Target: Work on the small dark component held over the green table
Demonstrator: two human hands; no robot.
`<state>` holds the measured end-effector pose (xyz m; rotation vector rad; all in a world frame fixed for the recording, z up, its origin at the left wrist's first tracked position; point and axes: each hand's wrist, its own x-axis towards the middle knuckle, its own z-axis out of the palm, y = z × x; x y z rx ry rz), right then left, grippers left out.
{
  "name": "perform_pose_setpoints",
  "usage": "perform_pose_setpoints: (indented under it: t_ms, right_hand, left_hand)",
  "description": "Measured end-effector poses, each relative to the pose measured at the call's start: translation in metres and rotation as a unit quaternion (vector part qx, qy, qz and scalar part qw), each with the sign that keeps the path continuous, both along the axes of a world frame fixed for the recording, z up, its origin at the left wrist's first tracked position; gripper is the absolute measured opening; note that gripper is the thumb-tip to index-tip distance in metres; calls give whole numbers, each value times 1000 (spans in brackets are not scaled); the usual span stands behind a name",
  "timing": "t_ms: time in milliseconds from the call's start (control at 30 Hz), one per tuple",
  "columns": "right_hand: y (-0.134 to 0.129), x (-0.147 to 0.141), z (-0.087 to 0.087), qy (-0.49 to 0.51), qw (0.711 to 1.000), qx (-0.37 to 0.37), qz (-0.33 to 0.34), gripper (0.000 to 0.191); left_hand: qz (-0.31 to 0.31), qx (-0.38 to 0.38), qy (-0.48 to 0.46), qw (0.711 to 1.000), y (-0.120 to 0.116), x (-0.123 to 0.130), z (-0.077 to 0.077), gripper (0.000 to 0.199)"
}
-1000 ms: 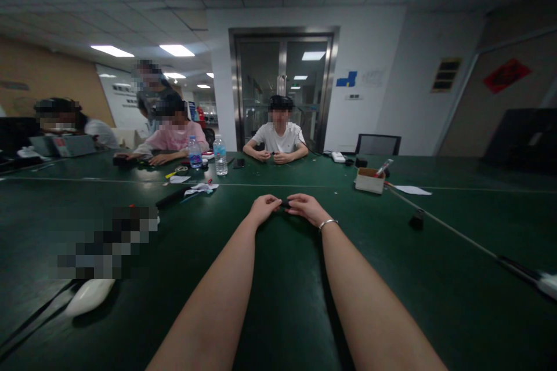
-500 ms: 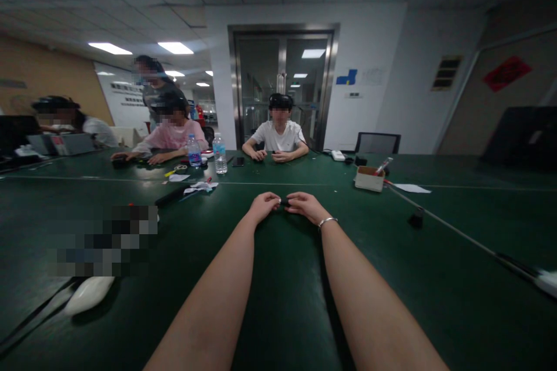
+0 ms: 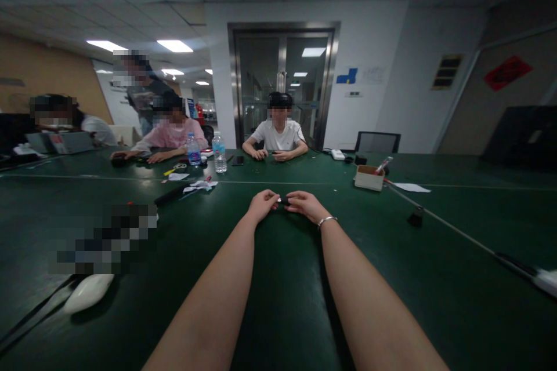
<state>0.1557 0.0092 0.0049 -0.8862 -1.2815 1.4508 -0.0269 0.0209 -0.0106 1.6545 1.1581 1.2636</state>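
Both of my arms reach out over the green table [image 3: 287,301]. My left hand [image 3: 262,205] pinches the pale, shiny end of a small black object [image 3: 283,201] between thumb and fingertips. At the other end, the fingers of my right hand [image 3: 307,206] close on its dark part. The object lies roughly level between the two hands, just above the tabletop. It is too small and too covered by fingers for me to tell its kind. A silver bracelet [image 3: 327,221] circles my right wrist.
An open box [image 3: 368,178] with a marker stands right of my hands, near a small black item [image 3: 415,217] and a cable. Two water bottles [image 3: 220,153] stand left, behind papers [image 3: 200,186]. A white object [image 3: 89,294] with straps lies near left. A person [image 3: 278,133] sits opposite; others are left.
Slightly more of the small object's pale end shows between my hands, which hold nearly the same place. The standing person at the back left has shifted left.
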Motion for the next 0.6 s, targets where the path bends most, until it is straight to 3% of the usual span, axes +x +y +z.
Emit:
perform_pose_setpoints:
  t_ms: [333, 500, 600]
  right_hand:
    - [1, 0, 0, -34, 999, 15, 20, 26]
    - [6, -6, -2, -143, 984, 103, -1, 30]
    - [9, -11, -2, -179, 976, 121, 21, 32]
  left_hand:
    - [13, -5, 37, 999, 4, -1, -2, 34]
    - [26, 16, 15, 999, 2, -1, 1, 34]
    - [25, 31, 10, 999, 1, 0, 2, 35]
